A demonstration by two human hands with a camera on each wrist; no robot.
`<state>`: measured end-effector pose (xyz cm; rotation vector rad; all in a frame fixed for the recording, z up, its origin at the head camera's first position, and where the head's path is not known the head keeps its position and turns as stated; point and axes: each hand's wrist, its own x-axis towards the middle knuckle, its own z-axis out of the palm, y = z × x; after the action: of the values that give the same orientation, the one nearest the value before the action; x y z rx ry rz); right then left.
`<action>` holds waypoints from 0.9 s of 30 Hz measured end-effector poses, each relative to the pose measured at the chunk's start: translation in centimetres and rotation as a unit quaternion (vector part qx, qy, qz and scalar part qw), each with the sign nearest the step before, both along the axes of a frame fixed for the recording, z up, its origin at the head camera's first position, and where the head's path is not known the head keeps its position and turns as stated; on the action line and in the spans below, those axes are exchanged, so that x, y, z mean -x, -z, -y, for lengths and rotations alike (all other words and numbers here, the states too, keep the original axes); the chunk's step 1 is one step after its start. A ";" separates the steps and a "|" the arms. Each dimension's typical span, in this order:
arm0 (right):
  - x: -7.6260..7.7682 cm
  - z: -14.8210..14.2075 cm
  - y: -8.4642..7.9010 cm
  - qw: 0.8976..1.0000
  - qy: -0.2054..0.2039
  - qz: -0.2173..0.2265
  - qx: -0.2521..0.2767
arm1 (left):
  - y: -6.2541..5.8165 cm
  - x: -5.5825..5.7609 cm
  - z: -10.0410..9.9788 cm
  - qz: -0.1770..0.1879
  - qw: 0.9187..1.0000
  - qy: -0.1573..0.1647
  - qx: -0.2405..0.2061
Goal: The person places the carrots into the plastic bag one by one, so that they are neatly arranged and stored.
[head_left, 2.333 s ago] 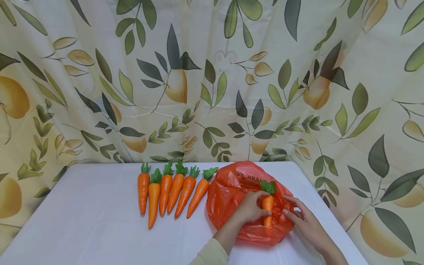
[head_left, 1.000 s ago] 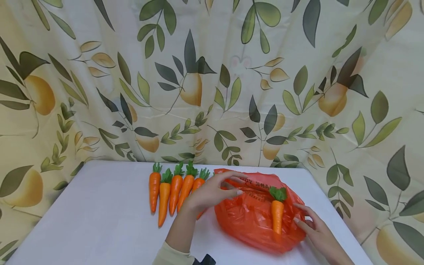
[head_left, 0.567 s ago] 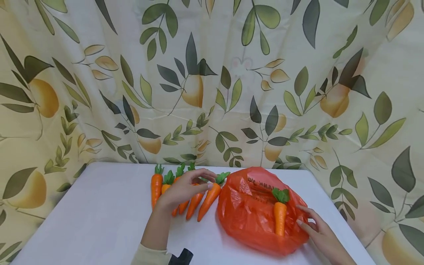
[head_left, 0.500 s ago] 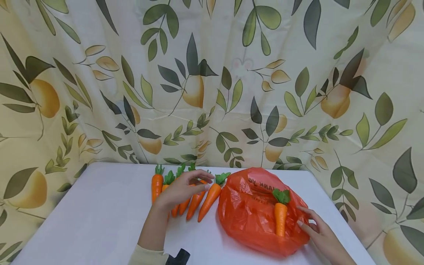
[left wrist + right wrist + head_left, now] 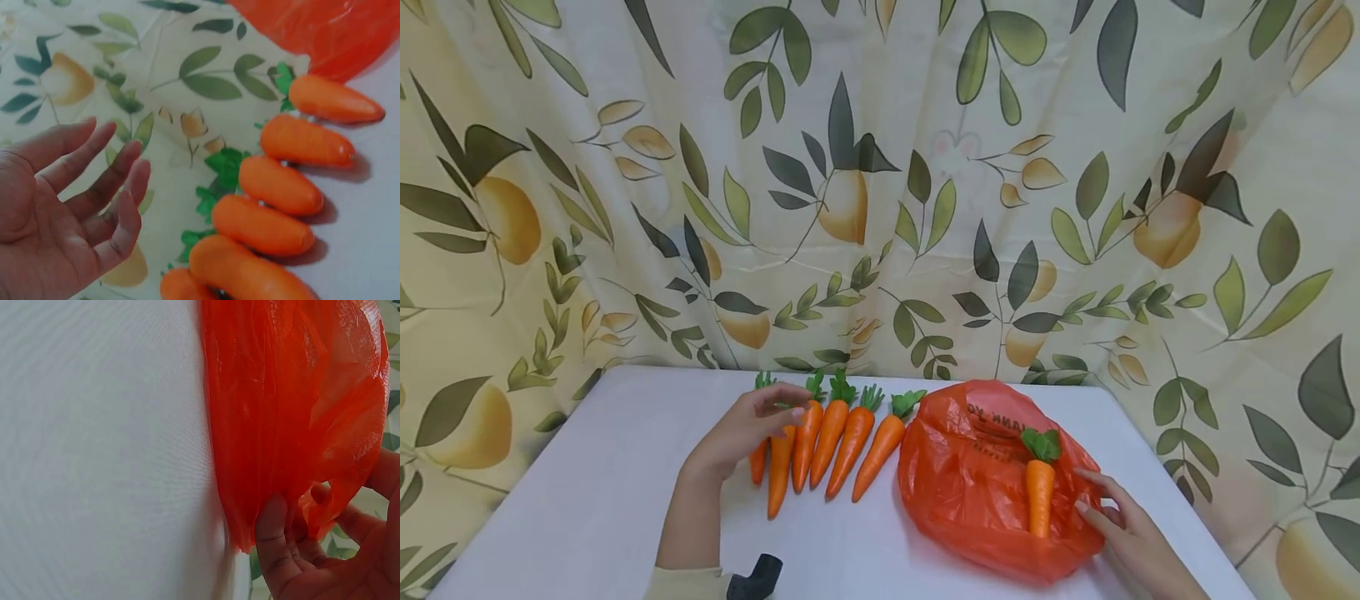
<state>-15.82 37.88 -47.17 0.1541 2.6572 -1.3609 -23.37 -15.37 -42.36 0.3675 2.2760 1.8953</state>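
Observation:
Over the left end of a row of orange carrots (image 5: 852, 442), my left hand (image 5: 737, 429) hovers with relaxed, slightly bent fingers. In the left wrist view its palm shows, with nothing in it, beside the carrots (image 5: 282, 185). The carrots lie side by side, green tops toward the back; the hand partly covers the leftmost ones. To their right sits a crumpled red plastic bag (image 5: 955, 500) with printed letters. One carrot (image 5: 1039, 496) lies in its mouth, leafy top out and lower tip hidden by the bag. My right hand (image 5: 1123, 517) pinches the bag's right edge between thumb and fingers.
A white-covered table (image 5: 587, 500) carries everything. Directly behind its back edge hangs a curtain (image 5: 880, 208) printed with leaves and fruit. The rightmost carrot's green top (image 5: 908, 403) comes close to the bag's left side.
My left hand has let go of the carrot in the bag and moved left, across the row to its left end. My right hand has stayed at the bag's edge.

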 end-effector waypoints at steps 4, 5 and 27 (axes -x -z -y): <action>0.1 0.0 0.0 1.000 0.001 0.006 0.001 | 1.2 0.4 2.0 0.017 1.000 -0.021 -0.008; 0.1 0.0 0.1 1.000 0.002 0.007 0.003 | 1.6 0.5 2.5 0.022 0.999 -0.028 -0.013; 0.2 0.1 0.5 0.999 0.012 0.029 0.029 | 4.8 0.4 6.3 0.079 0.984 -0.150 0.051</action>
<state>-16.03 37.78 -47.63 0.2164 2.5738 -1.4163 -23.74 -21.69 -47.16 -0.1432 2.4162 1.8472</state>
